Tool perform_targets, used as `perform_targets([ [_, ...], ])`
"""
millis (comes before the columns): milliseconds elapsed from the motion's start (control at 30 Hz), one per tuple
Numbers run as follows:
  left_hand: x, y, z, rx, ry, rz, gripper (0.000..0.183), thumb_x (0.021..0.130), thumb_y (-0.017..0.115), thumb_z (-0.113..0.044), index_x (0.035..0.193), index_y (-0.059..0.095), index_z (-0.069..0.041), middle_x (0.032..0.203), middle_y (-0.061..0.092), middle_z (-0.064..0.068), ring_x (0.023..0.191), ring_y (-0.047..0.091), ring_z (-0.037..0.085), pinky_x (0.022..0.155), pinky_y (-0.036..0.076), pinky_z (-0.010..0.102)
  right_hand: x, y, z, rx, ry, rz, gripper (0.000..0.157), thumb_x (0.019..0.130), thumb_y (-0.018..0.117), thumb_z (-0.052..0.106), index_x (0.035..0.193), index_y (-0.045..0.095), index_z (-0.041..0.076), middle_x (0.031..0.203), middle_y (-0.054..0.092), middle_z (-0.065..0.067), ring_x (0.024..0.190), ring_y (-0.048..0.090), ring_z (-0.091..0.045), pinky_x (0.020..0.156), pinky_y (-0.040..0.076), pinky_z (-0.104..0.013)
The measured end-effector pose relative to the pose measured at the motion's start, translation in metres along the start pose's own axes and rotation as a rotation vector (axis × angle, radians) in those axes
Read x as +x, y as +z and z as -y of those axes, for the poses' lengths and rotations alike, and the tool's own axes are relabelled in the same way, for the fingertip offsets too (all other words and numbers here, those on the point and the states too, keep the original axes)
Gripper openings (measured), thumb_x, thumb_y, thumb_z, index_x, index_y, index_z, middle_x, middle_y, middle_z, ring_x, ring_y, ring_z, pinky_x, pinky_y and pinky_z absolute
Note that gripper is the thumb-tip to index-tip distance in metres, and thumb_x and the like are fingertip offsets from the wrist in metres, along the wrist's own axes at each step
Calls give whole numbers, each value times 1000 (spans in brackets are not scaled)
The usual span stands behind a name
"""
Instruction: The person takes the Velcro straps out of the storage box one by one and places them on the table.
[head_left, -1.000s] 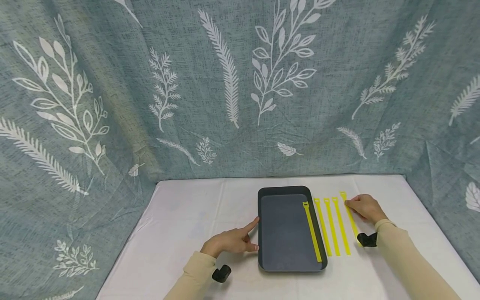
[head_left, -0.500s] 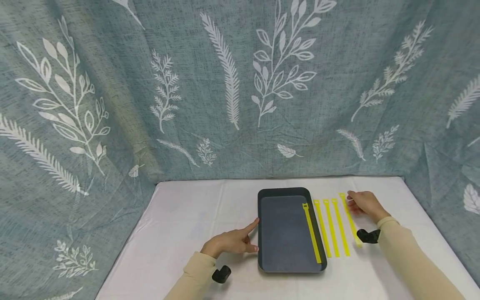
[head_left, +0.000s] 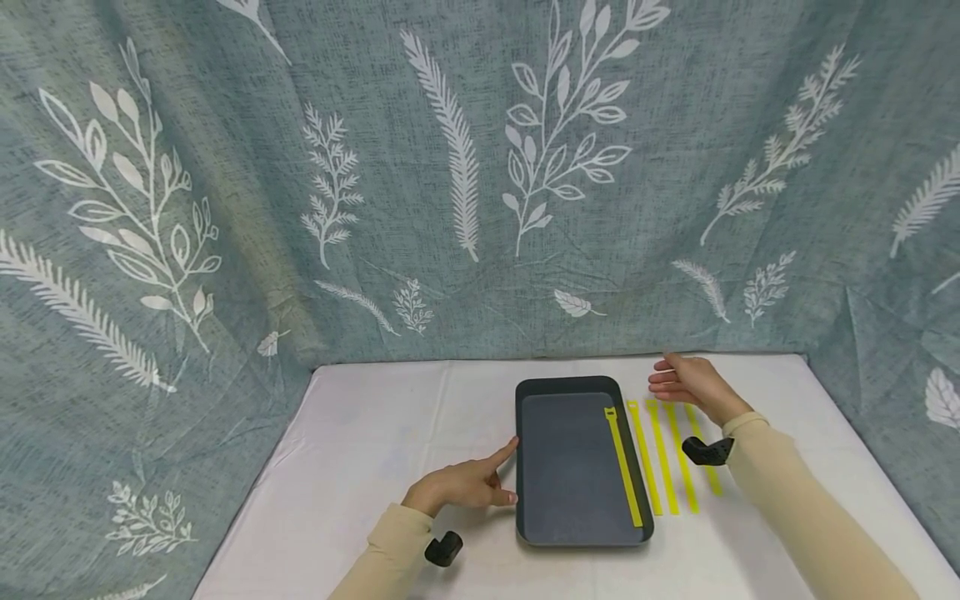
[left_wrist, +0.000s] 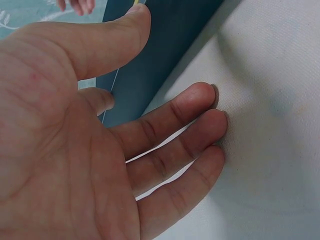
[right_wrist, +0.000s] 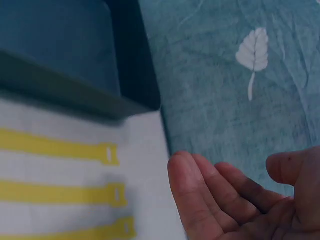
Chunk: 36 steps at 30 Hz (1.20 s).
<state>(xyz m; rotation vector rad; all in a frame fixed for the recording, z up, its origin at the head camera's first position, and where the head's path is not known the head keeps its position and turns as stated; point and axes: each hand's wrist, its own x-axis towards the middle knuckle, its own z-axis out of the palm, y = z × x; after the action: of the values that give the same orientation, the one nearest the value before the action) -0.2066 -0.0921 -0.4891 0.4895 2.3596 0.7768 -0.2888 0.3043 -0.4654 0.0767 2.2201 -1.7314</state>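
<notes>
A dark grey rectangular tray (head_left: 566, 475) lies on the table. One yellow cable strap with a slotted head (head_left: 625, 471) rests lengthwise inside, along the tray's right side. My left hand (head_left: 461, 483) touches the tray's left side with index finger and thumb; its other fingers extend over the cloth in the left wrist view. Several more yellow straps (head_left: 664, 467) lie side by side on the table right of the tray. Above their slotted ends hovers my right hand (head_left: 697, 387), fingers extended, holding nothing. It partly hides the rightmost strap (head_left: 712, 479) in the head view.
White cloth (head_left: 375, 442) covers the table. A teal curtain with white leaf prints (head_left: 450, 167) hangs behind the back edge, close past my right hand. Black wrist cameras (head_left: 444, 548) sit at both wrists.
My right hand has let go of the rightmost strap, lifted off and moved left over the strap heads. The left hand stays at the tray.
</notes>
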Motion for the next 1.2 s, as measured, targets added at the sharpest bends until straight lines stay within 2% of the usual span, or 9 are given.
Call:
perform_targets([
  [167,0,0,1,6,2,-4,89,95,72,-32,164,15,-28,89,65,1,78,57,14,76,44,33,5,18,11,19,-46,64,66,112,28,40,152,31,-12,150,43,-35,108,72,-15,101,53,-38],
  [333,-1,0,0,25,-1,-11,89,95,71,-34,164,16,-28,91,66,-1,79,58,14,78,45,34,8,35,18,23,-63,118,65,112,29,41,152,33,-10,150,44,-35,124,65,-30,106,49,-43],
  [567,0,0,0,44,-14,-13,89,95,71,-35,164,15,-29,92,67,-1,81,59,13,81,46,36,12,59,22,14,-1,176,70,111,30,42,153,26,-14,153,36,-38,141,45,-45,112,44,-45],
  [700,0,1,1,47,-22,-16,89,95,71,-35,164,15,-30,92,67,-2,81,58,13,82,46,37,12,73,21,-41,44,223,71,111,31,40,154,19,-15,158,24,-38,147,33,-47,117,37,-49],
  [767,0,1,1,47,-22,-18,89,95,72,-35,164,16,-29,92,67,-2,81,58,14,82,47,38,12,80,21,-82,58,251,63,111,32,40,149,29,-12,156,27,-35,146,35,-43,119,32,-51],
  [933,-1,1,0,59,-21,-26,89,95,71,-35,164,16,-30,93,68,-2,82,59,13,82,47,39,13,90,20,-147,66,294,69,111,33,41,156,19,-9,166,9,-29,155,15,-42,123,22,-55],
  [967,-1,0,0,60,-22,-27,89,95,71,-36,164,16,-30,94,68,-3,82,59,13,82,47,39,13,92,20,-152,67,297,72,111,32,42,159,12,-9,167,-3,-29,155,5,-45,123,21,-55],
  [1000,-1,0,0,62,-24,-27,89,95,71,-36,164,16,-30,94,68,-3,82,59,13,83,47,39,13,93,20,-153,70,296,75,111,32,43,160,3,-7,167,-6,-30,154,4,-47,123,21,-56],
  [1200,-1,1,0,57,-22,-27,89,95,71,-35,164,16,-29,93,68,-3,80,58,13,80,46,37,15,97,20,-166,87,297,81,109,31,49,160,3,-7,167,-3,-30,154,8,-49,123,23,-54],
])
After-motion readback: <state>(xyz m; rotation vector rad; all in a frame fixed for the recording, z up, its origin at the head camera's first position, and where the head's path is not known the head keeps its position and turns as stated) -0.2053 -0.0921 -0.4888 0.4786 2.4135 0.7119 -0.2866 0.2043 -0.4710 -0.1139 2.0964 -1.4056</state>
